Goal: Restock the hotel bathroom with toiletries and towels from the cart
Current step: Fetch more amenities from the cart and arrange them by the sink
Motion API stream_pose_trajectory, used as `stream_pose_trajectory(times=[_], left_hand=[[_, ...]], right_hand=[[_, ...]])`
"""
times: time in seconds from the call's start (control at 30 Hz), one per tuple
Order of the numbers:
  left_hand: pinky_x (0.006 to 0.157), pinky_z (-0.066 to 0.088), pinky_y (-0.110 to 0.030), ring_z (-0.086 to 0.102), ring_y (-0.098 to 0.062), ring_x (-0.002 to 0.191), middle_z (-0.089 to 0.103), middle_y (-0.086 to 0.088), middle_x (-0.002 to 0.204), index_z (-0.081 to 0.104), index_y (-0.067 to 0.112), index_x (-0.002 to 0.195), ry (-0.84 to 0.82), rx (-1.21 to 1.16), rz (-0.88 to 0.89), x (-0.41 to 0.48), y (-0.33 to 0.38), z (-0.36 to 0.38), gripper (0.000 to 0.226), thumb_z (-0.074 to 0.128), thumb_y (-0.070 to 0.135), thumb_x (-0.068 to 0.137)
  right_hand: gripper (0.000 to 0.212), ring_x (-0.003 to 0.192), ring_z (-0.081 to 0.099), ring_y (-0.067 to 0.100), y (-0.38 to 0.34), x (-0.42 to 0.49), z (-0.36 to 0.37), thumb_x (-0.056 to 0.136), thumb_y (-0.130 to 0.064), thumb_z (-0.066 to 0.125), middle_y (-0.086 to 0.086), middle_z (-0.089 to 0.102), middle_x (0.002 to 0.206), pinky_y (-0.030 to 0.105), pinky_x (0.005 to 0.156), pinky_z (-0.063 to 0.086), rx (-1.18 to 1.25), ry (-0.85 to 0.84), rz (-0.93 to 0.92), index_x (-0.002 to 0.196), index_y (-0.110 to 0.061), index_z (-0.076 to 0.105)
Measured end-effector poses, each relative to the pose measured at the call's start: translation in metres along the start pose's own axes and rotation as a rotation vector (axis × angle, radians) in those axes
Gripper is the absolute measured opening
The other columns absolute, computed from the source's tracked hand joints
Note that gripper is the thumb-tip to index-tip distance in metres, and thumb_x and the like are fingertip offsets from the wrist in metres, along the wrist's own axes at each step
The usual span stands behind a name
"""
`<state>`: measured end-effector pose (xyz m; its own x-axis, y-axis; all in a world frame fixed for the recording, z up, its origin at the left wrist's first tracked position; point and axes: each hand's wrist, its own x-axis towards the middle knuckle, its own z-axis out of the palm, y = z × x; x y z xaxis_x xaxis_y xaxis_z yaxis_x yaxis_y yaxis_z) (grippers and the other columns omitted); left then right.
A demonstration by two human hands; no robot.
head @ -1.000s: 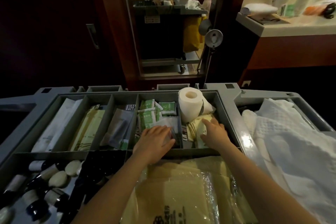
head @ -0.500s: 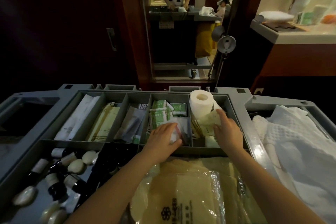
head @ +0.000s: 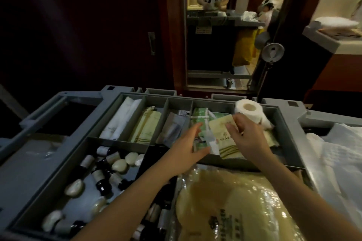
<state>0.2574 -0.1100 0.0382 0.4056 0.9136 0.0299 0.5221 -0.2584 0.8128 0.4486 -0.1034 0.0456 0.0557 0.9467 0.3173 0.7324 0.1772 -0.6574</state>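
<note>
- Right hand (head: 248, 139) reaches over the tray of the cart (head: 288, 137); its fingers are curled and pinch the top right edge of a cream packet (head: 223, 139) with a small printed emblem
- The cream packet is lifted clear of its compartment; it hangs to the left of the right hand's fingers and slants down, filling the gap between the two hands
- Left hand (head: 188, 146) sits just left of that packet; thumb and fingers are curled round a few small packets (head: 204, 142), green and white, whose ends stick out to the right of the thumb and touch or overlap the cream packet's lower left edge; which one, I cannot tell
- A toilet roll (head: 248, 111) stands on end just beyond the right hand's fingertips, at the far end of the same compartment
- More green packets (head: 199, 115) lie beyond the left hand; further left of it, three compartments each hold long flat sachets (head: 146, 125)
- Left of and nearer than the left forearm, dark bottles (head: 101, 179) and pale oval soaps (head: 119, 166) lie loose in a wide section
- White towels (head: 337, 162) are piled well to the right of the right forearm
- A plastic-wrapped bundle (head: 235, 201) lies under and between both forearms
</note>
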Motion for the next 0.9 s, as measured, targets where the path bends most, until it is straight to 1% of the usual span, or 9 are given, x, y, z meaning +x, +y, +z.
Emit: stream_pose_trajectory(times=[0.07,0.17,0.27,0.33,0.43,0.53,0.67,0.77,0.9], left_hand=[[0.083,0.042,-0.003,0.049,0.008,0.106,0.049,0.015,0.123,0.024,0.039,0.134,0.072,-0.102,0.007,-0.013,-0.001,-0.013,0.062,0.063,0.026,0.088],[0.08,0.053,-0.02,0.061,-0.002,0.098,0.059,0.008,0.113,0.027,0.04,0.129,0.252,-0.262,0.006,-0.037,-0.011,-0.032,0.064,0.068,0.02,0.084],[0.078,0.057,-0.032,0.066,-0.013,0.089,0.066,0.001,0.101,0.031,0.035,0.128,0.378,-0.37,-0.024,-0.063,-0.024,-0.054,0.063,0.068,0.011,0.083],[0.077,0.056,-0.043,0.064,-0.026,0.087,0.065,-0.011,0.094,0.034,0.033,0.129,0.424,-0.366,-0.048,-0.078,-0.036,-0.072,0.061,0.066,0.009,0.084],[0.073,0.054,-0.046,0.062,-0.033,0.086,0.063,-0.02,0.095,0.035,0.034,0.128,0.477,-0.336,-0.077,-0.099,-0.061,-0.099,0.055,0.063,0.009,0.087],[0.069,0.054,-0.042,0.065,-0.029,0.079,0.065,-0.014,0.087,0.04,0.026,0.125,0.513,-0.32,-0.113,-0.118,-0.085,-0.118,0.05,0.062,0.003,0.087],[0.068,0.056,-0.035,0.066,-0.02,0.077,0.064,-0.006,0.089,0.044,0.031,0.115,0.49,-0.241,-0.15,-0.139,-0.111,-0.132,0.045,0.061,0.001,0.086],[0.071,0.051,-0.023,0.062,-0.012,0.082,0.06,0.001,0.094,0.043,0.03,0.112,0.403,-0.134,-0.216,-0.152,-0.129,-0.139,0.043,0.06,0.001,0.086],[0.082,0.052,-0.027,0.058,-0.007,0.095,0.059,0.008,0.102,0.054,0.028,0.107,0.111,0.122,-0.297,-0.172,-0.153,-0.142,0.025,0.065,0.022,0.086]], right_hand=[[0.007,0.073,0.062,0.013,-0.031,0.0,0.011,0.093,-0.025,0.054,-0.003,0.062,0.079,0.036,0.061,0.054,0.098,-0.049,-0.047,0.09,-0.018,0.053],[0.003,0.069,0.059,0.016,-0.074,-0.004,0.033,0.093,-0.019,0.054,0.001,0.061,0.075,0.04,0.063,0.05,0.243,-0.088,-0.121,0.091,-0.018,0.053],[0.011,0.063,0.059,0.016,-0.106,-0.011,0.06,0.093,-0.021,0.053,0.003,0.064,0.074,0.037,0.056,0.046,0.316,-0.119,-0.152,0.101,-0.028,0.05],[0.028,0.069,0.062,0.012,-0.122,-0.017,0.082,0.093,-0.026,0.054,0.004,0.068,0.088,0.031,0.057,0.047,0.378,-0.199,-0.136,0.119,-0.033,0.045],[0.067,0.105,0.061,0.011,-0.143,-0.026,0.114,0.09,-0.03,0.059,-0.001,0.061,0.124,0.034,0.086,0.053,0.468,-0.386,-0.095,0.142,-0.044,0.019],[0.074,0.102,0.059,0.003,-0.162,-0.037,0.14,0.09,-0.021,0.061,-0.017,0.051,0.131,0.032,0.091,0.052,0.521,-0.45,-0.123,0.144,-0.045,0.017],[0.058,0.102,0.06,0.025,-0.179,-0.047,0.165,0.09,-0.012,0.059,-0.009,0.052,0.132,0.022,0.083,0.05,0.411,-0.452,-0.157,0.14,-0.033,0.037],[0.056,0.125,0.047,0.013,-0.181,-0.051,0.178,0.092,-0.011,0.056,-0.008,0.043,0.144,0.027,0.103,0.042,0.333,-0.47,-0.155,0.141,-0.031,0.037],[0.058,0.133,0.04,0.013,-0.176,-0.054,0.185,0.093,-0.01,0.053,-0.006,0.041,0.147,0.022,0.104,0.035,0.246,-0.475,-0.136,0.142,-0.033,0.035]])
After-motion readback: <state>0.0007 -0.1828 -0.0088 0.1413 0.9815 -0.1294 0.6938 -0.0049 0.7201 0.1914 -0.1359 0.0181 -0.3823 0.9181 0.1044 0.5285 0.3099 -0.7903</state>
